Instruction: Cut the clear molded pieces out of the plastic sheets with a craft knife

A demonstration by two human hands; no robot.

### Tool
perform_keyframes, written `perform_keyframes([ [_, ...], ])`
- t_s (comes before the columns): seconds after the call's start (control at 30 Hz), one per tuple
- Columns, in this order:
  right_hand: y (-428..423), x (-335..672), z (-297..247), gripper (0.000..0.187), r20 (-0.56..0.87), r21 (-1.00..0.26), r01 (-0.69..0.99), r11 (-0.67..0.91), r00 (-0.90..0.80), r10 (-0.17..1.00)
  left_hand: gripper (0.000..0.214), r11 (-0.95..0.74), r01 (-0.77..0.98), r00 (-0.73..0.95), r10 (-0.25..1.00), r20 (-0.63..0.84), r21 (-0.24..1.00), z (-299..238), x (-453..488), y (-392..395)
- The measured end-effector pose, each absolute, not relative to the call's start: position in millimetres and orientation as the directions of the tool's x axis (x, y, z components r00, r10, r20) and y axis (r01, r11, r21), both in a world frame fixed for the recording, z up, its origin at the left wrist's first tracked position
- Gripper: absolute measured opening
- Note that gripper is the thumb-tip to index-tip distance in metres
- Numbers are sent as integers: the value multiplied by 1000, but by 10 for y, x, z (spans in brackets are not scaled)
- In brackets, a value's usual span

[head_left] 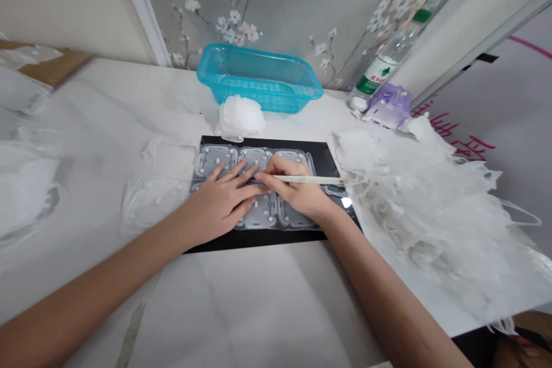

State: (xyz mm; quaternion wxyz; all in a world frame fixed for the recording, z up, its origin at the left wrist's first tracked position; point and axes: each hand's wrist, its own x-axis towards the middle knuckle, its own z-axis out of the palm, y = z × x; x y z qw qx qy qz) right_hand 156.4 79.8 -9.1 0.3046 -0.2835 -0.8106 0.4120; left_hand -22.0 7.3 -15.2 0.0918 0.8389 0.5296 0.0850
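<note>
A clear moulded plastic sheet [259, 162] with several rounded cells lies on a black mat [321, 156] in the middle of the white table. My left hand [224, 198] lies flat on the sheet, fingers stretched out and pressing it down. My right hand [297, 188] is closed in a pinch round a thin pale stick-like tool [313, 180], whose tip meets the sheet beside my left fingertips. The tool's other end points right.
A turquoise plastic basket [259, 77] stands at the back, with a stack of small clear pieces [240, 116] before it. A large heap of clear plastic offcuts [431, 207] fills the right side. More clear sheets [159, 181] lie left. A water bottle [379, 72] and purple packet [390, 104] stand back right.
</note>
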Motion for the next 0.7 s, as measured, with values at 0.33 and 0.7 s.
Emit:
perform_keyframes([
  [0.33, 952, 1640, -61, 35, 76, -995, -75, 64, -174, 982, 38, -382, 891, 387, 921, 30, 246, -125, -193, 58],
  [0.7, 937, 1701, 14, 50, 372, -870, 342, 355, -19, 928, 38, -370, 899, 372, 928, 40, 232, -106, -183, 47],
])
